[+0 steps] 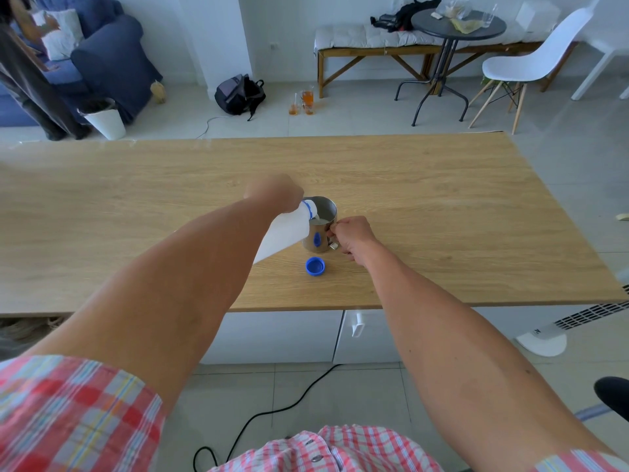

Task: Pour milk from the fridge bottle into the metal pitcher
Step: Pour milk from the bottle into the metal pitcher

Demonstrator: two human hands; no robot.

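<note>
Wooden table (442, 199) fills the view, and everything turns on the pitcher (319, 229) standing near its front edge. We tip the bottle (286, 236) with our left hand (274, 194), neck down over the pitcher's near-left rim, so the mouth sits just inside the opening and the milk falls straight in rather than down the steel wall. White milk (321, 219) already shows low in the pitcher, so we judge the pour under way and not far along. The left hand grips the bottle near its neck from above; its fingers wrap round the far side, hidden from us, so we cannot tell how they lie. To the pitcher's right, our right hand (350, 236) pinches the handle (332, 241), fingers curled tight around it. That, we reckon, steadies the pitcher against a nudge from the bottle. Just in front of the pitcher lies the blue cap (315, 266), open side up, close by for closing afterwards. The risk now: tilt too steeply and the milk could surge past the rim.
</note>
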